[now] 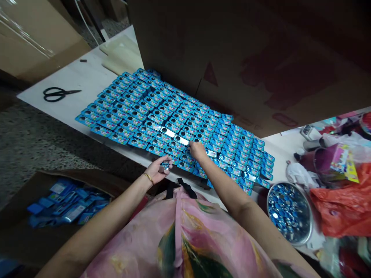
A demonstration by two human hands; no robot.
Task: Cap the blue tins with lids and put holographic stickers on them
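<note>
Small blue tins with printed lids (139, 104) stand in tight rows across the white table. Many show a dark round opening at one end; those on the right have a blue round piece there instead. In my left hand (155, 172), at the table's front edge, lie several small round metallic discs (164, 166) with blue on them, the fingers curled around them. My right hand (197, 150) reaches down onto a tin in the front middle rows, fingertips pinched together. Whatever those fingertips hold is hidden.
Black-handled scissors (58, 93) lie at the table's left. A round metal bowl (307, 226) full of similar discs stands at the right, near a red plastic bag (344, 204). A large cardboard box (232, 58) rises behind; an open carton (17, 231) holds blue packages.
</note>
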